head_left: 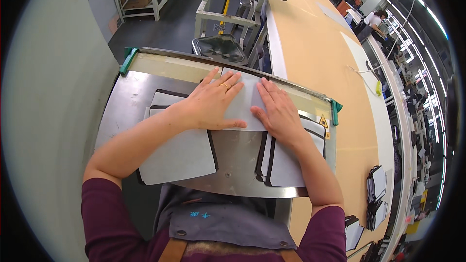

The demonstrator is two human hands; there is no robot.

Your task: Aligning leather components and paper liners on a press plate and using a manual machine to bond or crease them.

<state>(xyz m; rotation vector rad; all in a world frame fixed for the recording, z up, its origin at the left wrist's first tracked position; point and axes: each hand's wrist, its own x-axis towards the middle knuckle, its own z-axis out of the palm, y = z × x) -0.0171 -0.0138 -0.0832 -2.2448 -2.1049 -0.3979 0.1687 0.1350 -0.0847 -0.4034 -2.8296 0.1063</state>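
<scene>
A pale grey-white sheet (248,99) lies on the metal worktop (232,157) at its far middle edge. Both hands rest flat on it: my left hand (211,104), with a ring on one finger, covers its left part, and my right hand (280,114) presses on its right side. The fingers of both are stretched out toward the cream strip (170,67) along the far edge. Under my left forearm sits a pile of pale panels with black edging (180,155). Similar black-edged panels (292,166) lie beneath my right wrist and forearm.
Green clips (128,61) hold the worktop's far corners. A long tan table (330,68) runs along the right, with stacked black-edged panels (377,187) at its near end. Ahead stand a dark-topped stool (220,48) and a white frame. A wall rises at left; people work far right.
</scene>
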